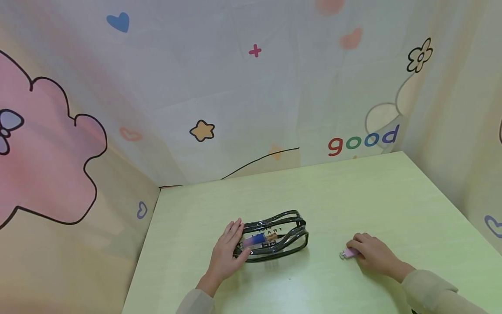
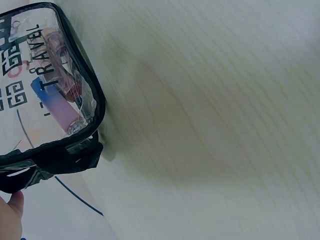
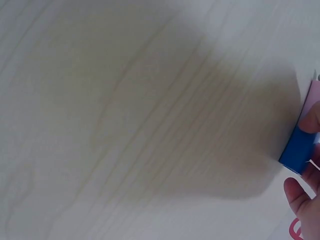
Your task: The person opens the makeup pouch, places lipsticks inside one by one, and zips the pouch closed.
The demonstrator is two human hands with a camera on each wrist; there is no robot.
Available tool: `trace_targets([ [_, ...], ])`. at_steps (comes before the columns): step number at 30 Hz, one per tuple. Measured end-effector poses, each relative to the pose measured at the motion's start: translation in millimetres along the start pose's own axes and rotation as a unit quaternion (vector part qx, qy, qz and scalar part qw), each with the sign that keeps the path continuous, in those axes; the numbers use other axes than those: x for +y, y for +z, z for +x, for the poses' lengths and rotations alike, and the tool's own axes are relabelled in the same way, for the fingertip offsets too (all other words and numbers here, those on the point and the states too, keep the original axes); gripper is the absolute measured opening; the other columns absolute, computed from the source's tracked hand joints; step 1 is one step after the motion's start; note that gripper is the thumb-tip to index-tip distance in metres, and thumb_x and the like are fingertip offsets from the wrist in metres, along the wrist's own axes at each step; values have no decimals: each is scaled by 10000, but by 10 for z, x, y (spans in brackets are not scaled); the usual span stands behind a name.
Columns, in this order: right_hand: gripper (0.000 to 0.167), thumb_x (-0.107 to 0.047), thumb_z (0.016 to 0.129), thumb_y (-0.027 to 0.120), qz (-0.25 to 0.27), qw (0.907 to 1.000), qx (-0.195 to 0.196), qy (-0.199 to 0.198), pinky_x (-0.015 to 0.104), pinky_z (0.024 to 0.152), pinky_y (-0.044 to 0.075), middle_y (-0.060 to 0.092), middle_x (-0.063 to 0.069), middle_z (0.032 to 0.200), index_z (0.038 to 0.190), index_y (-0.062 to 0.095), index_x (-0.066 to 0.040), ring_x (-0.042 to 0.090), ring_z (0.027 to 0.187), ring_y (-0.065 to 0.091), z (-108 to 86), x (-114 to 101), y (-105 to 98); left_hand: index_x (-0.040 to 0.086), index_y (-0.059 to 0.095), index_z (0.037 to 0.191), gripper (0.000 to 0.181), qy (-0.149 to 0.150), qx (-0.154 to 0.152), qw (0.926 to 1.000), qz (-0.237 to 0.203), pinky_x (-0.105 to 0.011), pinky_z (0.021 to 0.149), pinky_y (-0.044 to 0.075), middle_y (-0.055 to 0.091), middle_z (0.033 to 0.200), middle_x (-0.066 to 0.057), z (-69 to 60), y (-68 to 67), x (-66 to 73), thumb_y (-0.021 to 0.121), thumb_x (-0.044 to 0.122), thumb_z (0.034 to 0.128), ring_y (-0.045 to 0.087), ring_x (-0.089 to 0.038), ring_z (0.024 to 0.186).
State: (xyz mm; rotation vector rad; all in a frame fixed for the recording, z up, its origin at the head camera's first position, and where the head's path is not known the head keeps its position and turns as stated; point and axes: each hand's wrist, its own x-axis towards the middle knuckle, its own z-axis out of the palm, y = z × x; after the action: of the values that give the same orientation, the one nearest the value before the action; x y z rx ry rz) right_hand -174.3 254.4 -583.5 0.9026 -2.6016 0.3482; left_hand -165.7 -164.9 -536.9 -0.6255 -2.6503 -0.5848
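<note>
A clear travel pouch (image 1: 282, 247) with black trim sits on the table. In the head view my left hand (image 1: 227, 250) rests against its left end, fingers extended, thumb towards the near edge. Through the clear plastic show a blue-to-pink stick (image 2: 55, 106) and some reddish-brown items that I cannot make out. To the right, apart from the pouch, my right hand (image 1: 372, 253) pinches a small pink-and-blue stick (image 3: 299, 151) with a metal end. That metal end points left, just above or on the tabletop; its exact kind cannot be told.
A pale green table (image 1: 219, 198) lies under both hands. Printed curtains (image 1: 243, 87) stand along its back and both sides, with hearts, a star and the word "good" on them.
</note>
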Motion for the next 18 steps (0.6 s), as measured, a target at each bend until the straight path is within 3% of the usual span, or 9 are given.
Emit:
trace_targets([
  [18,292,-37,585,680,-61,9999,109,83,175,493,350,474,-72,771,847,613,-150,84,681,429,61,-24,4,128,365,1356,628,17,42,10000,-40,-439,991,344,288,1441,23,3,-10,8,544,384,811,285,-236,1318],
])
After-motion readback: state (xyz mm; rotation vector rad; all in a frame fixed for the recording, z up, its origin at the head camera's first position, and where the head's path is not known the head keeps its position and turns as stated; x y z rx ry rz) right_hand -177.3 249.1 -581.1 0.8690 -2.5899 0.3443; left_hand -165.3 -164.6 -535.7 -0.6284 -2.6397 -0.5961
